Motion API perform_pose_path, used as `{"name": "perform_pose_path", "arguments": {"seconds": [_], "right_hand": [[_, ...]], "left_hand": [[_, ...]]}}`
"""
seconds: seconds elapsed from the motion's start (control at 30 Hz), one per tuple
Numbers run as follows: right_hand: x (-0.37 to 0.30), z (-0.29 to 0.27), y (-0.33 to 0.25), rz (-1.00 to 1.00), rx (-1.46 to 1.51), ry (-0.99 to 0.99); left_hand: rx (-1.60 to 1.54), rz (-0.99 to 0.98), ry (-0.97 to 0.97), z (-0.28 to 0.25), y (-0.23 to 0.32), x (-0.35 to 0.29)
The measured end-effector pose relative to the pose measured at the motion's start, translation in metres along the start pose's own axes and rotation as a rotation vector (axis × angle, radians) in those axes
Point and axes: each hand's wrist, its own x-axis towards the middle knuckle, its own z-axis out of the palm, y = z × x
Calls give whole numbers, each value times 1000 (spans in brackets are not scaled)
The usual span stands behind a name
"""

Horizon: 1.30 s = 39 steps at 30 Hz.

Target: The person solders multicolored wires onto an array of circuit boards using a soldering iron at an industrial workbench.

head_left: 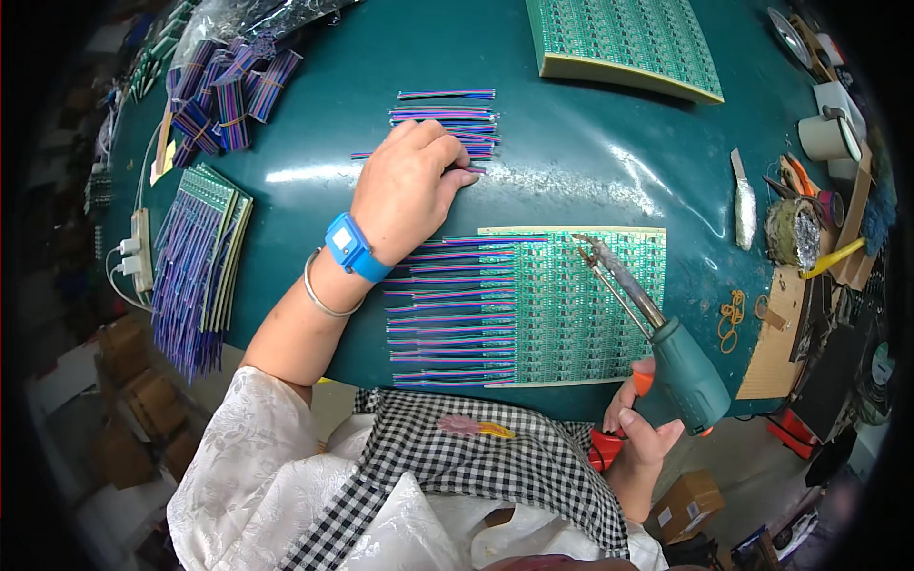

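Note:
My left hand (409, 176), with a blue watch on its wrist, reaches over a small pile of thin multicoloured wire strips (443, 116). Its thumb and fingers pinch the end of one wire strip (479, 171). My right hand (640, 428) grips a green soldering gun (693, 376) with a red trigger. The gun's tip points up and left, over the top edge of a green circuit board panel (590, 314). Rows of wire strips (443, 306) stick out leftward from the panel's left part. One more strip lies across its upper edge, short of the tip.
Bundled wires (228, 105) lie at the far left, above stacked boards with wires attached (205, 257). A stack of bare panels (628, 48) sits at the back. A knife with a wrapped handle (744, 205), rubber bands (730, 322), a solder roll (793, 231) and a mug (826, 136) stand right.

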Motion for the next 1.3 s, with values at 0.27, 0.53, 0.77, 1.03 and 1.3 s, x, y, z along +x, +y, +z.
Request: {"name": "perform_pose_path", "arguments": {"seconds": [0.27,0.53,0.77,1.03,1.3], "right_hand": [[-2,-3,1,-22,-16,-17],[-3,-6,2,-51,-25,-53],[-9,-6,-1,-31,-30,-53],[-12,-1,0,11,-31,-1],[-9,-2,6,40,-56,-23]], "left_hand": [[-124,-54,-7,-2,-2,0],[58,151,34,-7,13,5],[-180,264,-130,-1,57,-17],[-215,227,-124,13,58,-25],[-212,181,-193,12,63,-27]]}}
